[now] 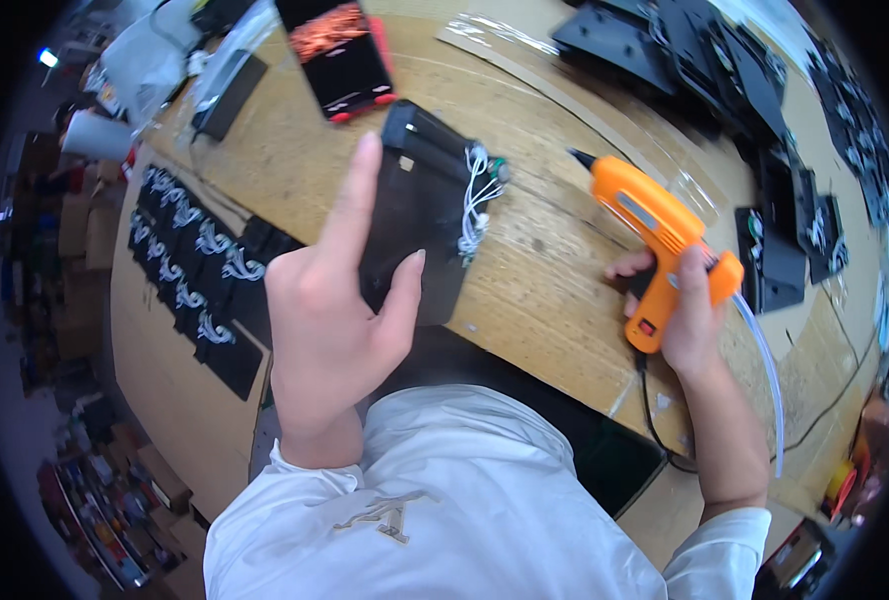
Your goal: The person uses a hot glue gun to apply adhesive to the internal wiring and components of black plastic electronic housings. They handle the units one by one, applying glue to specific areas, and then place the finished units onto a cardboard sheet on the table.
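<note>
My right hand (pixel 693 325) is wrapped round the handle of an orange hot glue gun (pixel 660 215), whose dark nozzle points up and left above the table. From the gun's back end a clear glue stick (pixel 765 360) hangs down in a curve. My left hand (pixel 330 335) has its index finger and thumb stretched apart, with the other fingers hidden or folded. It is over the left side of a flat black plastic case (pixel 420 225), and I cannot tell whether it touches it. White wires (pixel 473 215) and a small green part lie along the case's right edge.
Several black pieces with white wires (pixel 190 265) lie in rows at the left. A phone in a red case (pixel 337 60) stands at the back. Black plastic parts (pixel 685 60) are piled at the back right. The gun's black cord (pixel 648 400) runs along the wooden table (pixel 540 300).
</note>
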Tool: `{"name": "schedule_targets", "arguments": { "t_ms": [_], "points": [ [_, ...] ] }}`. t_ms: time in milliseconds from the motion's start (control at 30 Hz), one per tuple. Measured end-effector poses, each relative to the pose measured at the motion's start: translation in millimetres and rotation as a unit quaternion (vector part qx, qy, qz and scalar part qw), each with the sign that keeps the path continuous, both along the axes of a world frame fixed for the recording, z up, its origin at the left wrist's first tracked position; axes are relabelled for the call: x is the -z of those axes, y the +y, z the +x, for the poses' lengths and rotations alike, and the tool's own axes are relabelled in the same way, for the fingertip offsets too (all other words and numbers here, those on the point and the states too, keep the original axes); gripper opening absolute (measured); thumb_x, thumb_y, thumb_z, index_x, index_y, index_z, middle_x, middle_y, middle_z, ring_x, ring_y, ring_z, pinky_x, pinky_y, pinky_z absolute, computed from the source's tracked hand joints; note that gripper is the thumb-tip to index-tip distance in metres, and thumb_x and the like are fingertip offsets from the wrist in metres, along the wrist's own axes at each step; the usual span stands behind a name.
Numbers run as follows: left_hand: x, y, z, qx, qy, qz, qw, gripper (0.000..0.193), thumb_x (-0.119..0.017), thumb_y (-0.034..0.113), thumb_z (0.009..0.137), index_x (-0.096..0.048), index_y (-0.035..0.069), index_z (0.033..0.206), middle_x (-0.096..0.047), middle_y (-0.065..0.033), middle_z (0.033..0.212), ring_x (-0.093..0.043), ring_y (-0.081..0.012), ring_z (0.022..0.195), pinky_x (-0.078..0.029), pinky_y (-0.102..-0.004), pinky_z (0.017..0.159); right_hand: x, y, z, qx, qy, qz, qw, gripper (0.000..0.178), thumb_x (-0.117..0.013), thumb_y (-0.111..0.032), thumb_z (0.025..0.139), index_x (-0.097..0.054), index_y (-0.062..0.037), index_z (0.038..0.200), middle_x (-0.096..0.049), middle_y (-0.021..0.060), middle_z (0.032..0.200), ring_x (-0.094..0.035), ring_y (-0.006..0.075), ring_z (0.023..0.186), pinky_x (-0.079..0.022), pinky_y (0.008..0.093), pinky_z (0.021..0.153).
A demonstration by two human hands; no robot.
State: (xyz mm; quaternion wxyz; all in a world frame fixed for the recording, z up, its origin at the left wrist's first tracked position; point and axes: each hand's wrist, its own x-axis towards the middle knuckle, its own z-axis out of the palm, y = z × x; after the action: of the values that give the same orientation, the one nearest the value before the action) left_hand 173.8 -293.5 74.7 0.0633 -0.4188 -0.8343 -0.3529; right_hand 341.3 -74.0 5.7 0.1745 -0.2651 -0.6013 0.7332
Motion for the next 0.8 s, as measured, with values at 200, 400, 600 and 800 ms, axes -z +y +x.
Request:
{"name": "schedule_targets", "arguments": {
  "t_ms": [200,400,600,800],
  "points": [
    [-37,-134,-39,-0.274,0.031,0.214,0.937,0.065,-0.064,-0.009,0.085,-0.039,-0.006,0.145,-0.056,-0.017,0.133,-0.059,-0.0195,0.114,-0.046,-0.0306,0.1,27,13,18,-0.007,0.037,0.005,0.999,0.057,-0.046,-0.054,0.098,-0.056,0.0003,0.114,-0.067,0.0158,0.094,-0.065,0.0194,0.076,-0.049,0.0271,0.056],
    [20,-336,9,-0.493,0.008,0.235,0.838,0.065,-0.065,-0.001,0.088,-0.038,0.002,0.147,-0.057,-0.011,0.13,-0.064,-0.0148,0.097,-0.052,-0.0223,0.061,36,21,21,-0.04,0.056,0.058,0.996,0.058,-0.046,-0.056,0.098,-0.054,0.0011,0.106,-0.06,0.0143,0.094,-0.065,0.0262,0.093,-0.048,0.0263,0.055],
    [57,-403,10,-0.588,-0.049,0.334,0.735,0.062,-0.067,0.006,0.089,-0.042,0.009,0.145,-0.062,-0.0059,0.121,-0.066,-0.0128,0.086,-0.049,-0.0228,0.046,43,28,20,-0.002,0.056,0.06,0.997,0.057,-0.04,-0.055,0.1,-0.052,-0.0002,0.11,-0.06,0.0117,0.095,-0.065,0.0226,0.089,-0.046,0.0242,0.053],
    [81,-483,-156,-0.561,-0.041,0.31,0.766,0.067,-0.069,0.004,0.088,-0.037,0.008,0.147,-0.064,-0.0077,0.111,-0.066,-0.0137,0.077,-0.05,-0.0235,0.046,44,24,22,0.104,0.018,0.087,0.991,0.059,-0.038,-0.059,0.099,-0.051,-0.0028,0.113,-0.059,0.0081,0.089,-0.065,0.0189,0.085,-0.046,0.022,0.051]
  ]
}}
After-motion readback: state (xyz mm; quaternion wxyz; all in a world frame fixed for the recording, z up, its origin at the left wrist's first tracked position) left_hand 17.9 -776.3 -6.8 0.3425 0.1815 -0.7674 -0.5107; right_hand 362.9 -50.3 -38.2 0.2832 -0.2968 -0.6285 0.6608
